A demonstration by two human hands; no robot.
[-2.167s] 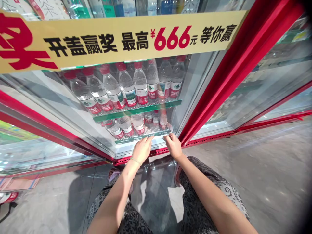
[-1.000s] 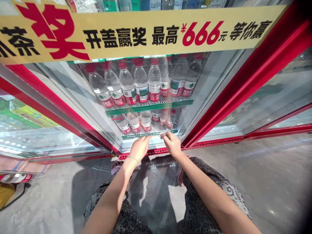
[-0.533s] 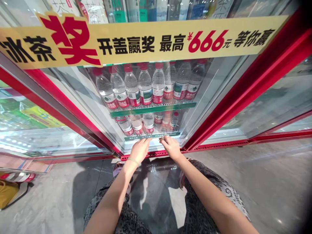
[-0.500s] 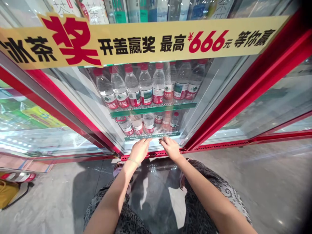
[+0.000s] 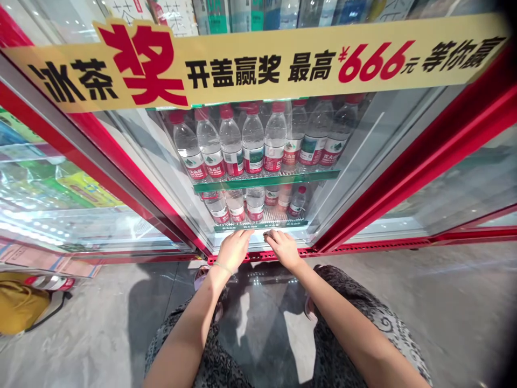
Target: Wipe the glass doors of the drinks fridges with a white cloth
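Observation:
Both hands are side by side, a small gap apart, in front of the lower edge of a glass-fronted cooler. My left hand [image 5: 234, 250] has its fingers bent forward and together; whatever they might hold is hidden. The fingers of my right hand [image 5: 283, 248] are curled at a small dark thing [image 5: 266, 234], too small to make out. Just beyond them, behind the glass, runs the green lower shelf edge [image 5: 260, 226] with water bottles [image 5: 255, 205] above it. A fuller row of red-capped bottles [image 5: 253, 140] stands on the shelf above.
A yellow banner [image 5: 238, 70] crosses the glass. Red door frames [image 5: 407, 156] flank the cooler. On the floor at the left lie a yellow bag [image 5: 20, 304] and a bottle [image 5: 50, 282]. My legs and shoes are below my arms.
The view has shifted a little, so the cooler and banner appear farther right and more of the yellow bag shows. Both hands keep nearly the same pose and place by the cooler's lower edge.

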